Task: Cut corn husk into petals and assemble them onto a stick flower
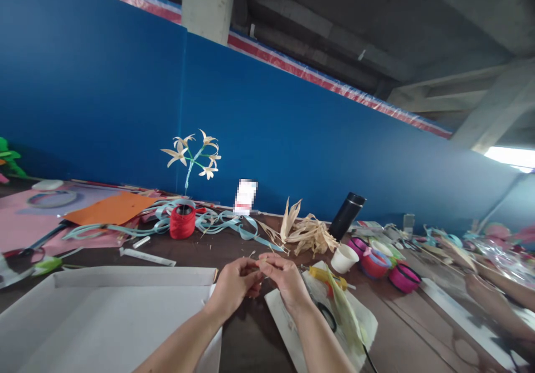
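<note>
My left hand (234,285) and my right hand (286,281) meet at the fingertips above the dark table (248,342). Both are closed in a pinch; whatever lies between the fingers is too small or too hidden to make out. Left of them lies a shallow white box (125,323). Under and beside my right forearm is a white sheet (370,328) bearing a yellow glue gun (328,277), a pale green corn husk (346,306) and black scissor-like handles (328,316), partly covered by the arm.
At the back stand a husk flower stem (193,164), red thread spool (183,222), light blue ribbon (244,227), dried husks (313,235), black bottle (348,215) and white cup (344,258). Orange paper (111,208) lies left. Another person's arms (493,300) reach in at right.
</note>
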Action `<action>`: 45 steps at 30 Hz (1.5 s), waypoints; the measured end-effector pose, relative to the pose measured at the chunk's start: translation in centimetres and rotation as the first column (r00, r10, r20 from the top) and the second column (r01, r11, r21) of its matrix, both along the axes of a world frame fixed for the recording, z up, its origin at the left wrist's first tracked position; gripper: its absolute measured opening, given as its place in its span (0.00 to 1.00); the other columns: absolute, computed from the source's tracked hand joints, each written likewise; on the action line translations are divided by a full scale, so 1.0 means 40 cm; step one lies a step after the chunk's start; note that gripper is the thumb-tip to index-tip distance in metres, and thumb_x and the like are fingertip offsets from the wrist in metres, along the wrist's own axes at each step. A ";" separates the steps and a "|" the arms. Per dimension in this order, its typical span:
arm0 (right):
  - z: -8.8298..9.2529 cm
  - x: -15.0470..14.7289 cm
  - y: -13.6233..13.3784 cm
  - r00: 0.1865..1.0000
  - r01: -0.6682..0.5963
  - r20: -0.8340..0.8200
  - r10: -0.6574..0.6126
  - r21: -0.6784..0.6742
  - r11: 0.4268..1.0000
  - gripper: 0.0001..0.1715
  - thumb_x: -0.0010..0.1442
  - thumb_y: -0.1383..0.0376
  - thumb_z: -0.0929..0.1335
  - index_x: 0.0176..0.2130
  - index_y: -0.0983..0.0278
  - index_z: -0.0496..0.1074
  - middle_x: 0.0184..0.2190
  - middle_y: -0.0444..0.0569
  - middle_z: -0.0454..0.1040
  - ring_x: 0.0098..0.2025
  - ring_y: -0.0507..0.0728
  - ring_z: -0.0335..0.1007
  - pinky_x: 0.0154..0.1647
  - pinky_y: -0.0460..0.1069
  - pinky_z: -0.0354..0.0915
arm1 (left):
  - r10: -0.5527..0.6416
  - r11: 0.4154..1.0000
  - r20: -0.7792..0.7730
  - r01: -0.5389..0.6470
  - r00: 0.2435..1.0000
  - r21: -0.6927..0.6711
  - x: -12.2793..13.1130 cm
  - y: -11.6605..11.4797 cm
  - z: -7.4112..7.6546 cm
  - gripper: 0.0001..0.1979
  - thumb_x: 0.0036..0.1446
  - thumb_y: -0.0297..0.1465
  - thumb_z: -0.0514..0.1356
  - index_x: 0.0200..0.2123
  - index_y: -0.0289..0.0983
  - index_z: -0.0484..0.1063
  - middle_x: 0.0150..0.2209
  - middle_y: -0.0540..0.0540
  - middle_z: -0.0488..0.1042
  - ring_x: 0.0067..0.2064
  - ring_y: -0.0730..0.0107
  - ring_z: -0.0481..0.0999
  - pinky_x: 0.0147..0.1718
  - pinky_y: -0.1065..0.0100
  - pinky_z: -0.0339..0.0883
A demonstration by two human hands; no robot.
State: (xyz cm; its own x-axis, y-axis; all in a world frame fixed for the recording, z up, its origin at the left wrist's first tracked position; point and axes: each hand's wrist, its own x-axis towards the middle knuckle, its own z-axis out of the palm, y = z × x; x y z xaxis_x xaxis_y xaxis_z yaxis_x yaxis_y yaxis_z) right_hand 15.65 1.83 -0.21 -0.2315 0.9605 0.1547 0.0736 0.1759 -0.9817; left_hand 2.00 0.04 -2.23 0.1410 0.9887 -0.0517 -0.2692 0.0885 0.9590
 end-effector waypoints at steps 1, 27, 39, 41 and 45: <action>0.000 0.000 0.000 1.000 0.002 -0.011 -0.002 0.000 1.000 0.15 0.47 0.56 0.71 0.30 0.64 0.78 0.41 0.51 0.71 0.43 0.58 0.66 0.42 0.49 0.61 | -0.011 1.000 -0.018 0.012 1.000 0.005 -0.002 -0.001 0.002 0.21 0.38 0.43 0.64 0.32 0.35 0.70 0.24 0.50 0.73 0.23 0.74 0.70 0.23 0.71 0.65; -0.019 -0.030 -0.017 0.953 0.049 0.289 -0.084 0.126 0.991 0.15 0.53 0.55 0.67 0.30 0.62 0.78 0.15 0.43 0.69 0.17 0.51 0.64 0.18 0.44 0.57 | 0.434 0.863 -0.472 -0.204 0.768 0.462 -0.033 -0.009 0.036 0.08 0.50 0.33 0.55 0.23 0.38 0.72 0.26 0.49 0.70 0.31 0.70 0.70 0.32 0.71 0.59; -0.009 -0.029 -0.013 0.995 -0.098 0.000 0.100 -0.167 0.981 0.21 0.44 0.54 0.72 0.32 0.68 0.72 0.24 0.47 0.74 0.26 0.56 0.73 0.23 0.48 0.68 | 0.412 0.866 -0.475 -0.172 0.778 0.469 -0.040 -0.006 0.033 0.08 0.49 0.33 0.55 0.24 0.38 0.71 0.26 0.50 0.70 0.31 0.70 0.70 0.30 0.72 0.59; -0.012 -0.025 -0.009 0.996 -0.089 -0.040 0.082 -0.203 0.975 0.24 0.42 0.55 0.73 0.34 0.67 0.68 0.25 0.47 0.74 0.25 0.57 0.73 0.21 0.48 0.68 | 0.379 0.883 -0.467 -0.162 0.799 0.441 -0.042 -0.002 0.033 0.08 0.49 0.34 0.56 0.24 0.38 0.72 0.27 0.50 0.70 0.31 0.70 0.70 0.30 0.72 0.59; -0.012 -0.018 -0.004 0.996 -0.077 -0.070 0.062 -0.221 0.972 0.26 0.41 0.58 0.74 0.37 0.65 0.62 0.25 0.46 0.75 0.26 0.58 0.74 0.20 0.47 0.68 | 0.147 0.972 -0.385 -0.061 0.911 0.228 -0.050 0.011 0.034 0.15 0.50 0.41 0.54 0.26 0.36 0.72 0.22 0.51 0.70 0.24 0.73 0.66 0.23 0.73 0.57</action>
State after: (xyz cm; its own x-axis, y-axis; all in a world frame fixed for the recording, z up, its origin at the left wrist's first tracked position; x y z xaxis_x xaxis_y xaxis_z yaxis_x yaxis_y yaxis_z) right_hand 14.92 1.67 -0.68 -0.2956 0.9542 -0.0453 0.0066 -0.0454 -0.9989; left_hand -0.01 0.48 -0.88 0.0473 0.9910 0.1249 0.1405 -0.1304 0.9815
